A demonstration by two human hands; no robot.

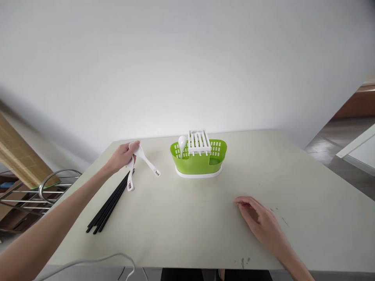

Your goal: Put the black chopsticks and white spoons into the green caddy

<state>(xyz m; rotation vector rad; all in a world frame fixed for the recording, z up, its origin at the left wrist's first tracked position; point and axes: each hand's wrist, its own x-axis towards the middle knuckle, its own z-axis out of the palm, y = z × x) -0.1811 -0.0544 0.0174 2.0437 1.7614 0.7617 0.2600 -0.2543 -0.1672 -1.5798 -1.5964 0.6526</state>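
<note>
"What have you got hold of?"

"My left grip (126,153) is pinched round the bowls of two glossy white spoons (150,164), handles angling downward, near the left back corner of the pale tabletop (187,218). My right grip (245,210) is loosely curled and holds nothing, toward the right of the front edge."

"And farther out?"

"Slim black chopsticks (109,205) lie along the left edge. An oval green slotted plastic basket (197,164) stands near the middle of the back edge, a single white spoon (182,141) bowl-up in its left end."
</note>
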